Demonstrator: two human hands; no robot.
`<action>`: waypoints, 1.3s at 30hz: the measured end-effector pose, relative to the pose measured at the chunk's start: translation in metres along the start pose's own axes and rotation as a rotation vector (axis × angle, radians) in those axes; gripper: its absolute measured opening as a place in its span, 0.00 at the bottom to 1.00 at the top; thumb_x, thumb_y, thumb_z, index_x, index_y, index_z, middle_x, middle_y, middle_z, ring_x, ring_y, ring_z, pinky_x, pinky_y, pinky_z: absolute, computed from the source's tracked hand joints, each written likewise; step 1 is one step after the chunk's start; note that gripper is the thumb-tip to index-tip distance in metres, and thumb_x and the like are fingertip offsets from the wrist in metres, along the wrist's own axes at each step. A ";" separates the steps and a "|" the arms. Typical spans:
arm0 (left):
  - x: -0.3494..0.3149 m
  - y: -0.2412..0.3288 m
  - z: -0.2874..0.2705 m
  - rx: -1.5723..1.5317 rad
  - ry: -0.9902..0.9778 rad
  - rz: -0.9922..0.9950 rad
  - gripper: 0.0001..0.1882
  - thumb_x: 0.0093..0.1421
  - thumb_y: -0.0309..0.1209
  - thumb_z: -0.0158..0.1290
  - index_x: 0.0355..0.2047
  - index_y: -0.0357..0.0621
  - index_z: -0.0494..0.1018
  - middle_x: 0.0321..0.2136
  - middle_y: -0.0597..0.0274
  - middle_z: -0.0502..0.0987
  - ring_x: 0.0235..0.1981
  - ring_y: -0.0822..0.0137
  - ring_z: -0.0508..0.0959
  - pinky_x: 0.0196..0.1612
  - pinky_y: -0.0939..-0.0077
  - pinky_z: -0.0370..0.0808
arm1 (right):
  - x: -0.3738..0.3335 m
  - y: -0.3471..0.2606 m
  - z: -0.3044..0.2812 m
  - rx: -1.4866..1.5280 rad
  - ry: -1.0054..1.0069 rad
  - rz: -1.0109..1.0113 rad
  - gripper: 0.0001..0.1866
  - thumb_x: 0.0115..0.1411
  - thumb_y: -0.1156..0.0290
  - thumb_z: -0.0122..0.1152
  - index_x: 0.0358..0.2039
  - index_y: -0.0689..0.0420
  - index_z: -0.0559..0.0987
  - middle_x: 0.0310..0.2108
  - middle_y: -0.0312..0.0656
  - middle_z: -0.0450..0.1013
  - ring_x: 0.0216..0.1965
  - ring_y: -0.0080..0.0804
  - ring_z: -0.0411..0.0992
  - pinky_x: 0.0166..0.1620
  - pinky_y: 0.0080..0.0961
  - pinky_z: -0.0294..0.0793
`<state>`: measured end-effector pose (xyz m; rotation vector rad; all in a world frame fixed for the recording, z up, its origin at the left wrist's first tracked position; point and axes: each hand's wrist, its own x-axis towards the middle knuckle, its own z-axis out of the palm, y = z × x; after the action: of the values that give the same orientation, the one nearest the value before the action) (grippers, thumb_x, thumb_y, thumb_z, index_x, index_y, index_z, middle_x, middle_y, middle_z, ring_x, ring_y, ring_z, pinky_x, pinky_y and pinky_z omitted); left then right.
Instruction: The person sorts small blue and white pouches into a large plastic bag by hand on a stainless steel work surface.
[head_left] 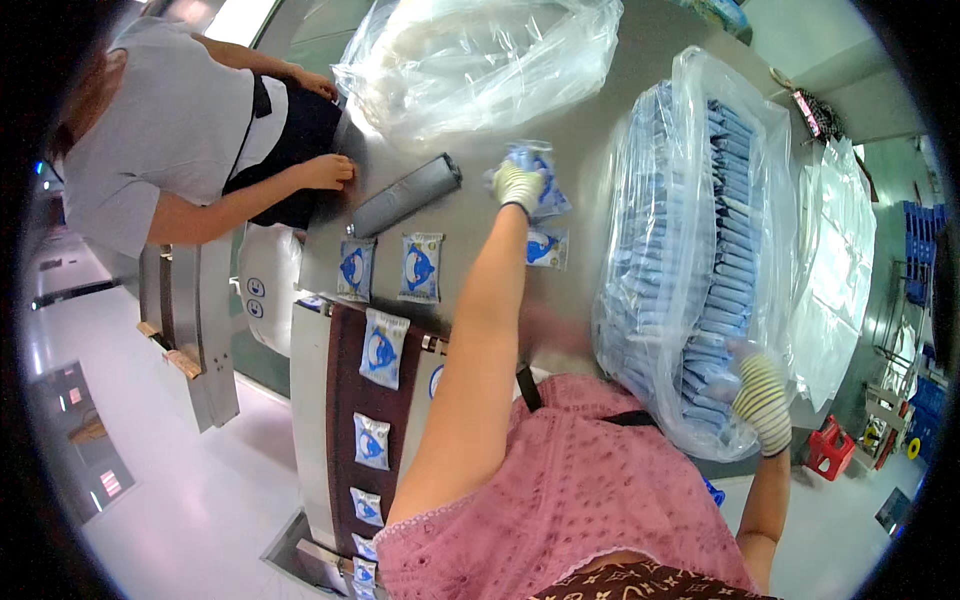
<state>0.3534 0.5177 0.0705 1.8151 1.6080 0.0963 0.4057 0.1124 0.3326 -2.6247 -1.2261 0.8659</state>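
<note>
My left hand, in a white and yellow-green striped knit glove, is closed around small blue and white packets above the metal table. Another packet lies just nearer to me, beside my forearm. My right hand, in a matching glove, is at the near right end of a tub lined with clear plastic. Rows of packets stand on edge in that tub. Motion blurs the right fingers, so whether they hold a packet is unclear.
A conveyor belt carries several packets toward the table, where two more packets lie by a grey roller. A large clear plastic bag lies at the far side. At left stands another person; a red stool is at right.
</note>
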 end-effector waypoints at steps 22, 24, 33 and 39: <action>-0.017 -0.202 -0.157 0.374 -0.442 -0.002 0.30 0.37 0.42 0.63 0.39 0.37 0.71 0.35 0.50 0.76 0.36 0.59 0.76 0.39 0.69 0.72 | 0.268 -0.179 0.223 0.705 -0.386 -0.104 0.30 0.40 0.49 0.67 0.38 0.58 0.72 0.29 0.42 0.74 0.31 0.35 0.73 0.38 0.30 0.72; -0.016 -0.216 -0.141 0.118 -0.478 -0.082 0.32 0.40 0.41 0.63 0.42 0.35 0.69 0.35 0.50 0.76 0.36 0.61 0.75 0.42 0.67 0.70 | 0.257 -0.186 0.275 1.418 -0.583 0.003 0.30 0.47 0.48 0.61 0.42 0.58 0.71 0.35 0.41 0.73 0.33 0.31 0.71 0.37 0.29 0.71; -0.138 -0.132 -0.103 -1.066 -0.618 0.310 0.34 0.44 0.34 0.61 0.51 0.38 0.60 0.42 0.55 0.70 0.41 0.64 0.71 0.44 0.71 0.70 | 0.204 -0.163 0.210 1.048 0.012 -0.210 0.37 0.45 0.54 0.65 0.48 0.64 0.62 0.41 0.47 0.67 0.41 0.36 0.67 0.44 0.31 0.69; -0.182 -0.047 -0.109 -1.490 -1.098 -0.080 0.20 0.49 0.25 0.52 0.44 0.43 0.62 0.32 0.65 0.68 0.32 0.71 0.71 0.33 0.78 0.72 | 0.105 -0.149 0.072 0.617 0.240 -0.460 0.51 0.41 0.54 0.67 0.58 0.65 0.49 0.56 0.59 0.51 0.58 0.48 0.52 0.60 0.34 0.49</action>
<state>0.2198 0.4025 0.1966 0.3905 0.4215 0.1572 0.3202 0.2797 0.2754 -1.8052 -1.1841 0.6757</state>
